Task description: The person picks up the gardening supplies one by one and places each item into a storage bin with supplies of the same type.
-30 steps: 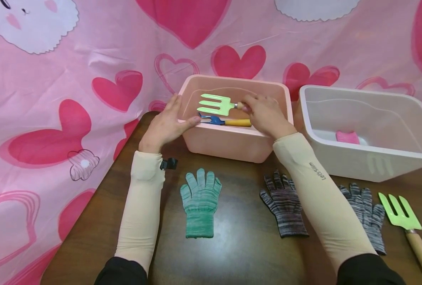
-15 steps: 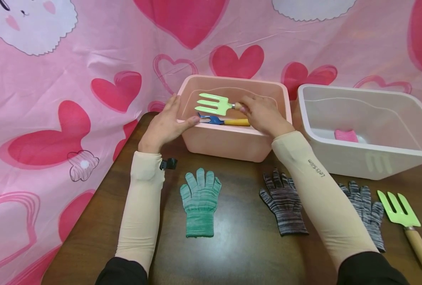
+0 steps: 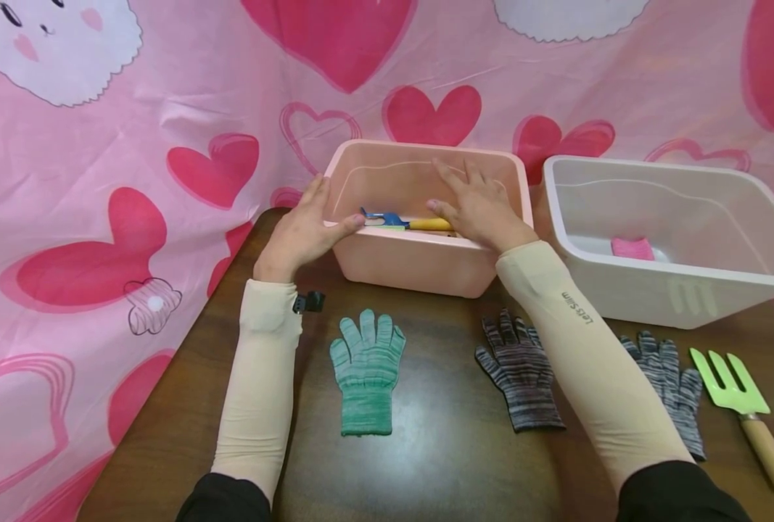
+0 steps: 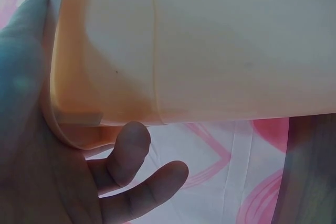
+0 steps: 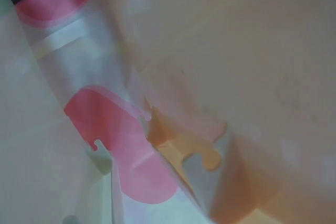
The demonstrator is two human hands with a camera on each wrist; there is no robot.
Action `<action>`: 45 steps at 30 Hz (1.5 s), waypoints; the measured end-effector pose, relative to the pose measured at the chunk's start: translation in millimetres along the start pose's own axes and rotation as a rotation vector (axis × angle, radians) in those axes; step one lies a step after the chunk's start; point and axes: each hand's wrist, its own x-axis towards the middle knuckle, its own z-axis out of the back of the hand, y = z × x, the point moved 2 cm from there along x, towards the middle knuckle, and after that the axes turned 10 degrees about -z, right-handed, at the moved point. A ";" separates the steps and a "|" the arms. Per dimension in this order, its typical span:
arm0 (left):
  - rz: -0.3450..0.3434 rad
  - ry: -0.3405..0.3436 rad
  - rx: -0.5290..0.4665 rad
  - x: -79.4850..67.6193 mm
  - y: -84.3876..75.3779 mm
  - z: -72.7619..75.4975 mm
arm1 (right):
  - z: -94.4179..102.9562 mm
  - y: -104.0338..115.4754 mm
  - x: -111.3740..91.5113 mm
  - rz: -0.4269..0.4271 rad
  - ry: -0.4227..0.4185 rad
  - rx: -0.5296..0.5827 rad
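Observation:
My left hand [image 3: 298,232] grips the near left corner of a pink bin [image 3: 419,264], its thumb over the front rim and fingers along the left side. In the left wrist view, two fingertips [image 4: 131,150] show beside the bin's wall. My right hand [image 3: 481,206] hovers over the bin's right half with its fingers spread and nothing in them. Inside the bin, near the front wall, lies a hand cultivator with blue prongs and a yellow handle [image 3: 429,224]. Only a light green sliver of a hand fork [image 3: 394,228] shows beside it; the front rim hides the rest.
A white bin [image 3: 693,290] holding a pink sponge-like block [image 3: 632,249] stands to the right. On the table lie a green glove [image 3: 368,377], a dark striped glove [image 3: 524,380], a grey striped glove [image 3: 677,391] partly behind my right arm, and another green fork [image 3: 735,391].
My right hand has let go of the green hand fork, which has dropped into the pink bin by the front wall. The fingers have spread. My left hand has stayed on the corner.

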 end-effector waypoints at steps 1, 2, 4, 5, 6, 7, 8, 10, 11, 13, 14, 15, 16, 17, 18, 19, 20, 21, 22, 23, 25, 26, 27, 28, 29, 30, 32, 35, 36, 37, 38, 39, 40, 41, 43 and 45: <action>-0.001 0.000 0.000 0.1 0.0 -0.1 | 0.3 0.2 0.2 -0.001 -0.016 0.000; -0.002 -0.002 -0.001 0.4 0.1 -0.3 | 0.8 0.6 0.3 -0.003 -0.033 -0.001; -0.004 -0.004 -0.004 1.8 -0.2 -1.0 | 2.4 0.7 -0.3 0.001 -0.082 -0.004; -0.003 -0.004 -0.006 2.4 -0.4 -1.3 | 3.4 0.9 -1.0 0.003 -0.110 -0.008; -0.004 -0.006 -0.006 3.1 -0.5 -1.7 | 4.4 1.1 -1.8 0.008 -0.138 -0.007; -0.005 -0.006 -0.008 3.8 -0.7 -2.1 | 5.6 1.2 -2.8 0.019 -0.168 -0.001; -0.005 -0.005 -0.010 4.4 -0.9 -2.7 | 6.6 1.1 -3.9 0.026 -0.195 0.009; -0.002 0.000 -0.011 5.4 -1.4 -3.9 | 8.5 0.8 -7.1 0.045 -0.243 0.034; -0.001 0.003 -0.013 5.9 -1.6 -4.5 | 9.5 0.8 -9.1 0.052 -0.256 0.053; 0.000 0.009 -0.014 7.0 -2.0 -5.4 | 10.9 1.2 -13.6 0.065 -0.253 0.100; 0.000 0.010 -0.012 7.4 -2.1 -5.5 | 11.3 1.6 -16.3 0.067 -0.241 0.118; -0.001 0.009 -0.009 7.8 -2.0 -5.5 | 11.7 2.5 -19.3 0.074 -0.231 0.139; -0.003 0.009 -0.007 8.2 -2.0 -5.5 | 12.0 3.3 -22.5 0.078 -0.216 0.156; -0.005 0.007 -0.004 8.6 -1.8 -5.3 | 12.3 4.6 -25.9 0.082 -0.203 0.174; -0.006 0.006 -0.002 8.9 -1.7 -5.2 | 12.8 5.8 -29.7 0.086 -0.192 0.183; -0.009 0.006 -0.001 9.1 -1.4 -5.3 | 13.6 7.0 -33.7 0.094 -0.187 0.190; -0.011 0.005 -0.001 9.3 -1.1 -5.3 | 14.8 8.0 -38.0 0.103 -0.194 0.181; -0.014 0.005 -0.003 9.4 -0.7 -5.3 | 16.0 8.9 -42.3 0.110 -0.201 0.174; -0.016 0.005 -0.005 9.5 -0.2 -5.1 | 17.5 9.6 -46.8 0.117 -0.211 0.164; -0.017 0.004 -0.006 9.2 0.7 -4.6 | 19.2 10.6 -51.2 0.131 -0.226 0.153; -0.014 0.003 -0.009 8.5 2.6 -3.2 | 23.5 11.3 -60.9 0.153 -0.255 0.132; -0.011 0.000 -0.009 8.2 3.6 -2.4 | 25.8 10.8 -66.3 0.163 -0.272 0.124; -0.008 -0.003 -0.011 7.8 4.5 -1.8 | 28.2 9.7 -72.0 0.173 -0.285 0.126; -0.006 -0.005 -0.014 7.5 5.5 -1.3 | 30.8 7.9 -78.2 0.187 -0.299 0.129; -0.001 -0.006 -0.016 7.0 6.5 -1.1 | 33.2 5.4 -84.8 0.196 -0.309 0.133; 0.003 -0.007 -0.020 6.6 7.4 -0.9 | 35.8 2.3 -91.7 0.203 -0.315 0.142; 0.008 -0.007 -0.021 5.4 9.3 -1.4 | 40.4 -6.2 -105.9 0.210 -0.331 0.152; 0.008 -0.007 -0.017 3.8 11.4 -2.6 | 45.5 -23.9 -127.9 0.207 -0.356 0.171; 0.004 -0.008 -0.017 3.7 11.7 -3.0 | 46.8 -30.9 -135.1 0.205 -0.374 0.171; 0.002 -0.009 -0.017 3.9 11.7 -3.3 | 47.7 -38.7 -142.4 0.198 -0.395 0.168; 0.000 -0.011 -0.020 4.2 11.5 -3.6 | 48.5 -46.5 -149.7 0.190 -0.415 0.169; -0.003 -0.012 -0.021 4.8 11.0 -3.6 | 49.1 -54.3 -156.8 0.177 -0.425 0.166; -0.004 -0.013 -0.023 5.3 10.7 -3.5 | 49.1 -62.0 -163.4 0.164 -0.436 0.160; -0.005 -0.013 -0.022 5.7 10.5 -3.2 | 48.8 -69.8 -169.8 0.152 -0.448 0.151; -0.006 -0.009 -0.018 6.3 10.2 -2.5 | 46.9 -84.7 -182.7 0.119 -0.450 0.137; -0.014 -0.008 -0.010 6.3 10.3 -1.9 | 44.1 -98.3 -194.8 0.106 -0.448 0.119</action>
